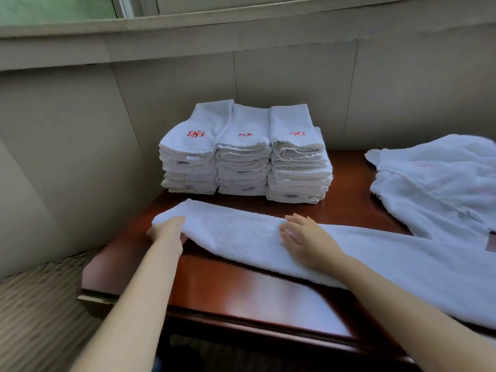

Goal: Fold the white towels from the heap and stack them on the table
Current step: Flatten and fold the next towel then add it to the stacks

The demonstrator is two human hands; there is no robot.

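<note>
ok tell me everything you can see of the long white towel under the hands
The long white terry towel lies across the glossy reddish-brown wooden table, folded into a thick band running from front left to right, where it spreads wider. The left hand grips its lifted left end; the right hand rests flat on its middle. No embroidery shows.

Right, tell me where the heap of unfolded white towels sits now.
In the head view, the heap of unfolded white towels lies at the table's far right, right of the three folded white stacks and behind the long towel under both hands.
</note>
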